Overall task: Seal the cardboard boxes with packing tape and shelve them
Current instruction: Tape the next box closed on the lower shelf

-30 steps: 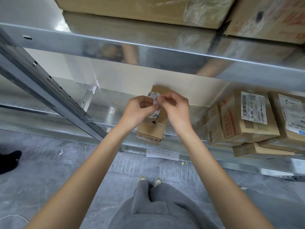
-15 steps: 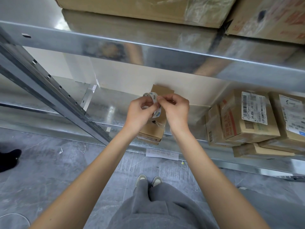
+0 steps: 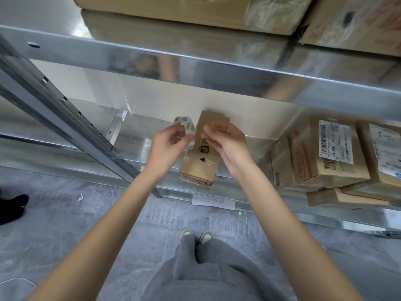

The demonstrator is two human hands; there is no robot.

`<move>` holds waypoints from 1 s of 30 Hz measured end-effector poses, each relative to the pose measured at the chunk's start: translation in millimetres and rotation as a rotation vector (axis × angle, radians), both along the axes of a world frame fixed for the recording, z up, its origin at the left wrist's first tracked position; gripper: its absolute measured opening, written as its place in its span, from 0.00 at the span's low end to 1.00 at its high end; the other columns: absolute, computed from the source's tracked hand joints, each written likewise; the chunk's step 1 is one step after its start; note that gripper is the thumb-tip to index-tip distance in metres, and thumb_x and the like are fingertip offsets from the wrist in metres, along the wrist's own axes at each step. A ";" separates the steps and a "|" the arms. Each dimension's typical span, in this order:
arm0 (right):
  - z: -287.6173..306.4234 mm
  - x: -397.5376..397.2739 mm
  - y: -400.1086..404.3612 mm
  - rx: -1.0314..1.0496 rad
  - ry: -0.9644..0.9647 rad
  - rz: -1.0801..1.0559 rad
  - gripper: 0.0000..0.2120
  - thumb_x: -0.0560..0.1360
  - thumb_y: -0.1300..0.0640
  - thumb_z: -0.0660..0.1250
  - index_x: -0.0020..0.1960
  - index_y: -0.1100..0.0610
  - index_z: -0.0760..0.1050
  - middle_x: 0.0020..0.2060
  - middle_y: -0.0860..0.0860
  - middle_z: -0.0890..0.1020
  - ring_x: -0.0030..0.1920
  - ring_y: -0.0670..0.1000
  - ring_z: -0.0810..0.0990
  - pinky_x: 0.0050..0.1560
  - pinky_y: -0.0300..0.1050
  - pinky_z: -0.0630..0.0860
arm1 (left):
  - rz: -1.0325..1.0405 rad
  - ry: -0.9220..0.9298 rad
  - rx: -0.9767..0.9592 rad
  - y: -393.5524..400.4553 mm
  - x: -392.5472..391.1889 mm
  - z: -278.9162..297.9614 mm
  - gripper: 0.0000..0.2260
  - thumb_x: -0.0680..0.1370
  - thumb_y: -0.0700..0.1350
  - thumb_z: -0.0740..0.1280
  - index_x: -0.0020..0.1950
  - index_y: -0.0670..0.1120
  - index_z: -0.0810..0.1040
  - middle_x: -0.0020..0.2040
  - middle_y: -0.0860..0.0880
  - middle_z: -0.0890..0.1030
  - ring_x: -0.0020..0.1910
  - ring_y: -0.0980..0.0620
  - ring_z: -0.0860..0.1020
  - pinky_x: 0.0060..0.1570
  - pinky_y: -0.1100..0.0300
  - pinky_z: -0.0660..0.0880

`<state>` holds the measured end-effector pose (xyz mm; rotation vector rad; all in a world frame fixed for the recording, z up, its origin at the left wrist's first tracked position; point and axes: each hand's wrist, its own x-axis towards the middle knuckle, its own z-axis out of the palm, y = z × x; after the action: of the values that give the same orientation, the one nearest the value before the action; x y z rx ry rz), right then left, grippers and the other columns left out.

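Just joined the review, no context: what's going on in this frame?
A person stands at a metal shelf rack, taping a small brown cardboard box that sits at the lower shelf's front edge. The left hand holds a small roll of clear packing tape; the right hand pinches near the box's raised flap. Labelled cardboard boxes already sit at right.

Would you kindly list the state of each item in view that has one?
Tape roll: held in left hand, raised beside the box.
Small box: on the shelf, clear tape across its near end.
Right hand: fingers pinched above the box.
Labelled boxes: closed, stacked on the shelf.
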<state>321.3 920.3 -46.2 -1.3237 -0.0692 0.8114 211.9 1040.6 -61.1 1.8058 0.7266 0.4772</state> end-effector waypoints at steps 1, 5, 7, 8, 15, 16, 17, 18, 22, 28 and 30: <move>-4.4 -0.7 -5.2 -0.085 -0.106 0.004 0.16 0.71 0.61 0.75 0.56 0.62 0.74 0.49 0.57 0.84 0.51 0.54 0.84 0.56 0.44 0.78 | 0.041 0.050 0.068 7.9 -4.7 -4.7 0.07 0.76 0.41 0.70 0.45 0.37 0.79 0.40 0.45 0.82 0.38 0.57 0.78 0.42 0.60 0.75; -32.5 -18.4 -30.4 -0.586 -0.701 0.054 0.23 0.72 0.46 0.73 0.61 0.58 0.75 0.57 0.52 0.78 0.59 0.52 0.76 0.58 0.46 0.71 | 0.155 0.308 0.334 46.6 -26.9 -39.0 0.07 0.79 0.44 0.66 0.46 0.41 0.80 0.40 0.46 0.81 0.39 0.47 0.78 0.41 0.57 0.73; -41.7 -39.6 -35.7 -0.797 -0.865 0.172 0.38 0.70 0.33 0.67 0.71 0.57 0.67 0.66 0.53 0.70 0.67 0.53 0.67 0.66 0.50 0.67 | 0.140 0.459 0.386 60.0 -31.1 -61.1 0.09 0.79 0.45 0.64 0.42 0.42 0.77 0.38 0.42 0.81 0.39 0.40 0.78 0.39 0.52 0.74; -43.6 -50.9 -33.9 -0.882 -0.911 0.214 0.45 0.69 0.28 0.63 0.74 0.57 0.62 0.70 0.53 0.65 0.70 0.53 0.63 0.68 0.51 0.65 | 0.136 0.537 0.398 63.5 -31.2 -70.2 0.09 0.79 0.45 0.63 0.41 0.42 0.76 0.37 0.40 0.80 0.39 0.38 0.77 0.38 0.51 0.74; -44.8 -65.0 14.1 -1.227 -0.919 0.451 0.54 0.68 0.26 0.61 0.77 0.63 0.50 0.76 0.60 0.52 0.70 0.60 0.59 0.68 0.63 0.56 | 0.015 0.721 0.541 61.5 -32.1 -104.9 0.09 0.74 0.38 0.67 0.53 0.42 0.82 0.52 0.36 0.81 0.52 0.35 0.77 0.49 0.49 0.73; -44.8 -62.4 14.7 -1.221 -0.921 0.486 0.53 0.69 0.29 0.63 0.77 0.63 0.49 0.76 0.61 0.51 0.70 0.61 0.59 0.69 0.65 0.54 | 0.024 0.712 0.537 61.6 -31.9 -106.3 0.11 0.73 0.37 0.68 0.55 0.41 0.81 0.55 0.36 0.80 0.54 0.34 0.76 0.51 0.48 0.72; -44.9 -59.5 12.8 -1.197 -0.929 0.523 0.52 0.69 0.32 0.65 0.78 0.63 0.48 0.76 0.60 0.51 0.71 0.62 0.58 0.70 0.67 0.52 | 0.042 0.686 0.531 60.9 -32.1 -106.6 0.14 0.72 0.36 0.68 0.57 0.39 0.79 0.57 0.35 0.78 0.56 0.33 0.74 0.53 0.46 0.70; -44.3 -56.3 8.3 -1.161 -0.951 0.567 0.52 0.68 0.35 0.67 0.78 0.62 0.47 0.76 0.59 0.50 0.72 0.62 0.56 0.71 0.69 0.49 | 0.062 0.627 0.531 58.9 -32.2 -104.2 0.16 0.72 0.35 0.67 0.59 0.38 0.78 0.59 0.35 0.77 0.57 0.33 0.73 0.55 0.45 0.69; -37.0 -24.0 -16.6 -0.974 -1.092 0.856 0.48 0.68 0.41 0.70 0.79 0.51 0.46 0.78 0.48 0.44 0.78 0.58 0.44 0.68 0.75 0.33 | 0.017 0.235 0.651 51.5 -20.4 -72.8 0.23 0.72 0.37 0.59 0.67 0.38 0.71 0.68 0.38 0.71 0.67 0.37 0.68 0.66 0.45 0.65; -26.7 34.8 -16.3 -0.971 -1.157 1.093 0.43 0.75 0.41 0.66 0.79 0.44 0.42 0.78 0.43 0.39 0.78 0.50 0.37 0.70 0.72 0.34 | -0.437 0.321 0.937 26.9 17.5 -65.5 0.26 0.81 0.50 0.48 0.76 0.43 0.65 0.76 0.44 0.65 0.76 0.44 0.62 0.74 0.49 0.53; -29.1 43.4 -13.2 -0.987 -1.115 1.004 0.52 0.71 0.38 0.69 0.79 0.50 0.36 0.78 0.47 0.37 0.78 0.49 0.37 0.73 0.67 0.35 | -0.434 0.376 0.971 23.6 20.6 -72.7 0.25 0.80 0.50 0.49 0.75 0.43 0.68 0.74 0.44 0.69 0.74 0.44 0.66 0.73 0.51 0.55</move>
<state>364.7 907.0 -75.3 -2.6270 -1.4632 0.8207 232.5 1064.1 -133.8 2.9328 0.3133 0.1898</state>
